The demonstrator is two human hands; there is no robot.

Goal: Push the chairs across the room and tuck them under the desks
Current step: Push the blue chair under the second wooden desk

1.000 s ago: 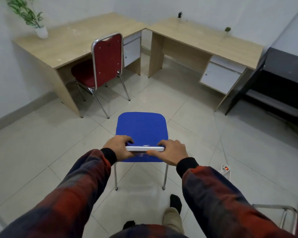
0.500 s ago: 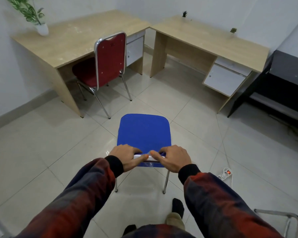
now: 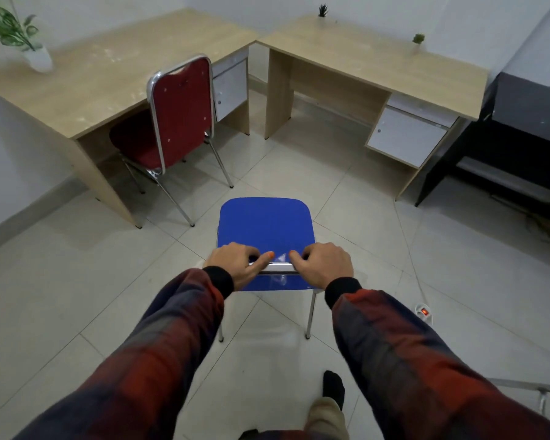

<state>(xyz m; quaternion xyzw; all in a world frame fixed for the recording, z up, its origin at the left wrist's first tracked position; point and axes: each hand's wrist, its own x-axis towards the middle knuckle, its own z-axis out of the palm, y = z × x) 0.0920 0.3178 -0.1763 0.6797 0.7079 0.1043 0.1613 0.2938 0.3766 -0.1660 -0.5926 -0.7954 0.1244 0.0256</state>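
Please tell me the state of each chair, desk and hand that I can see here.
blue chair: on open floor, not tucked
red chair: seat under left desk
right desk: no chair under it
left hand: grips blue chair's backrest
right hand: grips the backrest

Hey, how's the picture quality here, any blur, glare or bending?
Head view: wide-angle bending bows the desk edges and walls; the potted plant at top left is smeared; the sleeves near the lens are soft; small glare on the chrome chair back between both hands; lighting dim, even, with soft shadows.
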